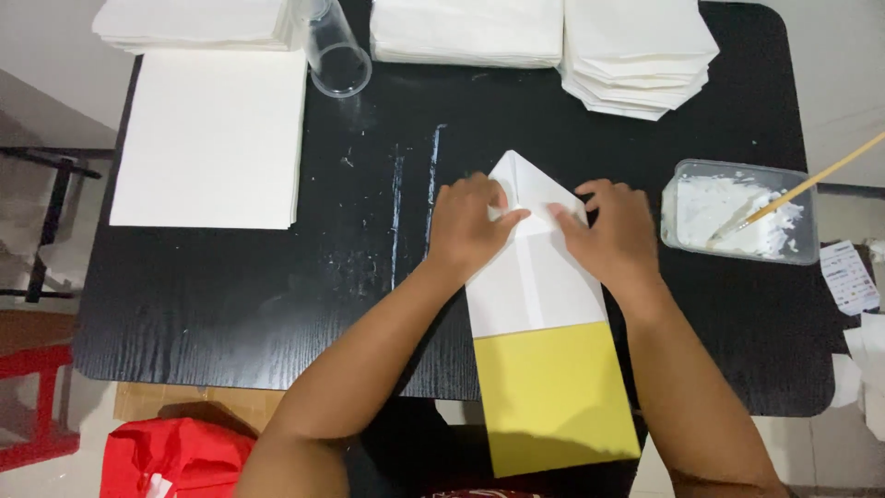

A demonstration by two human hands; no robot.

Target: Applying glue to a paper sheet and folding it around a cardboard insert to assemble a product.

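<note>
A white paper sheet (535, 277) lies on the black table (277, 304), its far end folded into a point, with a yellow card (553, 397) under its near end and sticking past the table's front edge. My left hand (470, 226) presses the left flap of the pointed fold. My right hand (613, 231) presses the right flap. The fingertips of both meet near the middle crease.
A stack of white sheets (212, 138) lies at the left. More white stacks (466, 32) and folded pieces (636, 55) sit along the far edge, beside a clear cup (336, 55). A clear tub of white paste (737, 212) with a wooden stick (816, 180) stands right. A red bag (175, 456) sits below.
</note>
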